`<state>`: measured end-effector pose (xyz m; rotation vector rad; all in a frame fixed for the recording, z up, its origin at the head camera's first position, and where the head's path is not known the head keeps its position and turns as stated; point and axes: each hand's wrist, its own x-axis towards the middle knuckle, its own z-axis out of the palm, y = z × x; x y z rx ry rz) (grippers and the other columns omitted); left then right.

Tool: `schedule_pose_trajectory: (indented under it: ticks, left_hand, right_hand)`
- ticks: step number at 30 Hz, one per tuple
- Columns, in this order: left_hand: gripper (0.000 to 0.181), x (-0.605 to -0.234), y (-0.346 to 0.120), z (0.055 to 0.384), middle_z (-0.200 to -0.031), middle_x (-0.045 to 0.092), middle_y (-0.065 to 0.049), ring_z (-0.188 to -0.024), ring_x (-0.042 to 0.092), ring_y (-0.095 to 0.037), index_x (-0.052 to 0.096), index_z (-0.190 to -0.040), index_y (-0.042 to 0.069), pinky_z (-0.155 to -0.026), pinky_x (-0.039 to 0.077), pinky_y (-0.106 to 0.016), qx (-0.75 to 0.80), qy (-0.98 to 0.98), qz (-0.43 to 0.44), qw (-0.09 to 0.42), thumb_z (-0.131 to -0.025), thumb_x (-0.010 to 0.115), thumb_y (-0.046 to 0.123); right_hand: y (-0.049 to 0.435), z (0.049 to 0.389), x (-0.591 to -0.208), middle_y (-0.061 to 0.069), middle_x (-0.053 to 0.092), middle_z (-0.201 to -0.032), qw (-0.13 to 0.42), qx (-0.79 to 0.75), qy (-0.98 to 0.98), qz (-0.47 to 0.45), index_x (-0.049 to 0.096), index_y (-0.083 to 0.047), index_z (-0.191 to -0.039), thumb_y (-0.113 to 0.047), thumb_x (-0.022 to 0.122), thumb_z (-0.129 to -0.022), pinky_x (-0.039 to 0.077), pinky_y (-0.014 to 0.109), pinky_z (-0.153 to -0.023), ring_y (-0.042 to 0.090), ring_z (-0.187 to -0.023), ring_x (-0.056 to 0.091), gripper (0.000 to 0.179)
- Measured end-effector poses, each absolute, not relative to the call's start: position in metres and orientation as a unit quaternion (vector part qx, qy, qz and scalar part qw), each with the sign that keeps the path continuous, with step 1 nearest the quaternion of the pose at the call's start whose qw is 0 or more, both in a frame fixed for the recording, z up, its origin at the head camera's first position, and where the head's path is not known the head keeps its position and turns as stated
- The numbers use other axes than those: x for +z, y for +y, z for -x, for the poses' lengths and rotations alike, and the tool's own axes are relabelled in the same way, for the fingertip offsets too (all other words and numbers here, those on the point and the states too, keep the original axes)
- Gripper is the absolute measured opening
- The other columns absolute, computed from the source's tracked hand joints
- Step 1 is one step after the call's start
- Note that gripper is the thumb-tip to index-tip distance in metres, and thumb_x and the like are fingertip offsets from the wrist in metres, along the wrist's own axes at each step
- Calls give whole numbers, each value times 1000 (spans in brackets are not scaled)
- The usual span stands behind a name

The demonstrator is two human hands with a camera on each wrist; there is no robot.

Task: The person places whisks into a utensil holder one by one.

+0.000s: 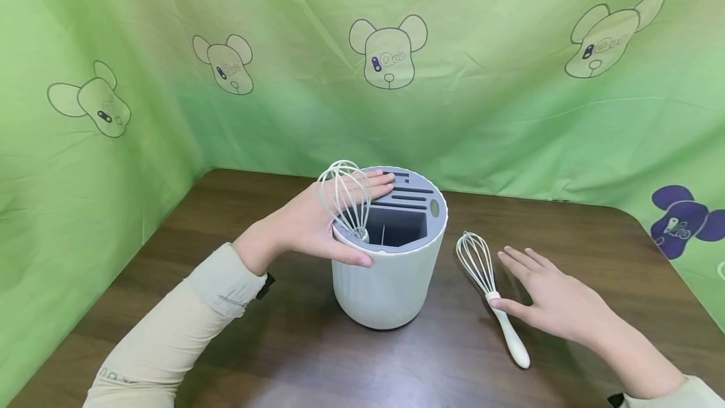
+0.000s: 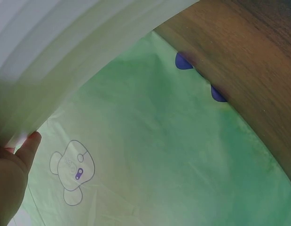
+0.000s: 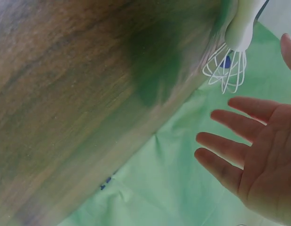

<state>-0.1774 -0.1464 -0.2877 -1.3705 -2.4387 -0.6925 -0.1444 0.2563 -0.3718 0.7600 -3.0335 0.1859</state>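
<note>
In the head view, a white utensil holder [image 1: 382,288] with a grey slotted top stands upright on the table. My left hand [image 1: 308,216] rests on its left side, straight fingers lying across the top and the thumb along the front rim. One whisk [image 1: 345,197] stands in the holder, its wires up in front of those fingers and its lower part hidden inside. Another whisk [image 1: 504,320], with a white handle, lies on the table to the right. Beside it my right hand [image 1: 557,301] hovers with spread fingers, thumb overlapping the handle's top, palm empty in the right wrist view.
The brown wooden table [image 1: 272,351] has rounded far corners. Behind and along its sides hangs a green cloth [image 1: 498,124] printed with cartoon heads. Slots, a small oval hole and a divided compartment [image 1: 399,225] mark the holder's top.
</note>
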Motion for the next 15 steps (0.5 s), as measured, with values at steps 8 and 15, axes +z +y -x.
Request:
schedule_pose_trajectory:
  ticks: [8, 15]
  left_hand:
    - [103, -288, -147, 177, -156, 45, 0, -146, 39, -13, 44, -151, 14, -122, 30, -35, -242, -836, 474, 135, -66, 87, 54]
    - [103, -287, -146, 177, -155, 45, -1, -145, 40, -14, 45, -150, 12, -122, 30, -36, -240, -835, 476, 139, -65, 87, 54]
  right_hand:
    - [255, 146, -377, 23, 55, -142, -18, 55, -969, -242, 57, 1, -136, -64, 66, -84, 47, 65, -93, 49, -132, 44, 83]
    - [257, 146, -381, 12, 67, -123, -23, 65, -963, -259, 66, -4, -127, -52, 76, -80, 52, 58, -87, 42, -118, 56, 67]
